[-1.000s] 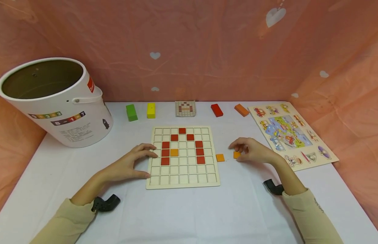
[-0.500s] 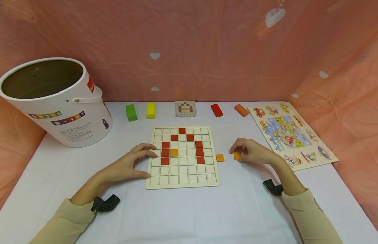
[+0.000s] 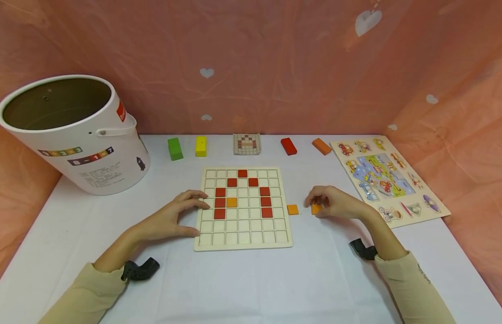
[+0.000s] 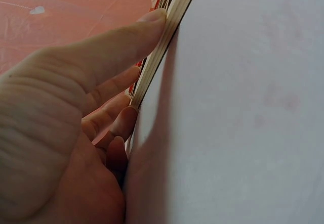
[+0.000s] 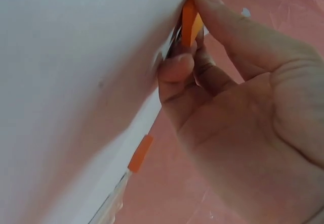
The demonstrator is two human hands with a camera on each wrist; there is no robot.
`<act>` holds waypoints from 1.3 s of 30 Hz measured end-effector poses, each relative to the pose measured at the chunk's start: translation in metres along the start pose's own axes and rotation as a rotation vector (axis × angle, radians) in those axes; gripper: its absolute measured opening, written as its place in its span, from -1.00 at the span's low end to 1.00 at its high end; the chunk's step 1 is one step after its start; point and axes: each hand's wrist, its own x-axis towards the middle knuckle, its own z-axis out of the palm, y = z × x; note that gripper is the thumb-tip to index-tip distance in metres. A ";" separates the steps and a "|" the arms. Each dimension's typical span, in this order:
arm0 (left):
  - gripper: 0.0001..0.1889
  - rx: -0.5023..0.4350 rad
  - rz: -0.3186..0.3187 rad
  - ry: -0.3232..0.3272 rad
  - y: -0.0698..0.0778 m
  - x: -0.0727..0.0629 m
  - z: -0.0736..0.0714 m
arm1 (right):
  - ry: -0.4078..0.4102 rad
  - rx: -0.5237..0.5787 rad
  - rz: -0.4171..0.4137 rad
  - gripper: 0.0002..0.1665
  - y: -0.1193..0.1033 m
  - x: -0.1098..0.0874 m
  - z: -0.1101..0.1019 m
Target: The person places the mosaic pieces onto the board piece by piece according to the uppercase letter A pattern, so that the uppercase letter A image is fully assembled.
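A square wooden grid board (image 3: 249, 226) lies on the white table, with several red tiles (image 3: 242, 173) in an arch-like pattern and one orange tile (image 3: 232, 202) in its cells. My left hand (image 3: 169, 218) rests at its left edge; in the left wrist view the thumb (image 4: 136, 38) touches the board's side. Right of the board, my right hand (image 3: 335, 202) pinches a square orange tile (image 5: 190, 21) low over the table, its edge partly hidden by the fingers. Between that hand and the board lies another loose orange tile (image 3: 292, 209).
Along the back stand a green block (image 3: 175, 149), a yellow block (image 3: 201, 147), a small pattern card (image 3: 246, 144), a red block (image 3: 289, 146) and an orange block (image 3: 321, 146). A white bucket (image 3: 109, 166) occupies the left; a picture puzzle board (image 3: 427, 218) lies at right.
My right hand has shifted very slightly toward me with the orange tile at its fingertips. The left hand and the board have stayed in place.
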 end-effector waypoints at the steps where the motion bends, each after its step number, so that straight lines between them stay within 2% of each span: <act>1: -0.43 0.000 0.000 0.000 0.000 0.000 0.000 | -0.008 -0.005 -0.001 -0.74 -0.001 0.002 0.000; 6: -0.43 0.000 0.004 0.000 -0.001 -0.001 0.000 | -0.044 -0.018 -0.012 -0.81 -0.010 0.020 0.002; 11: -0.43 -0.003 0.000 0.001 -0.001 -0.002 0.000 | -0.058 0.010 -0.058 -0.89 -0.036 0.055 0.007; 17: -0.43 -0.001 -0.007 0.000 0.000 -0.003 -0.001 | -0.099 0.077 -0.142 -0.78 -0.073 0.104 0.018; 22: -0.43 -0.001 -0.004 -0.007 -0.001 -0.001 0.000 | -0.139 0.097 -0.200 -0.77 -0.087 0.132 0.031; 26: -0.43 -0.001 0.004 -0.009 0.000 0.000 0.000 | -0.161 0.086 -0.203 -0.81 -0.089 0.141 0.038; 39: -0.43 -0.002 0.013 -0.003 0.000 0.000 0.000 | -0.170 0.045 -0.153 -0.81 -0.089 0.144 0.045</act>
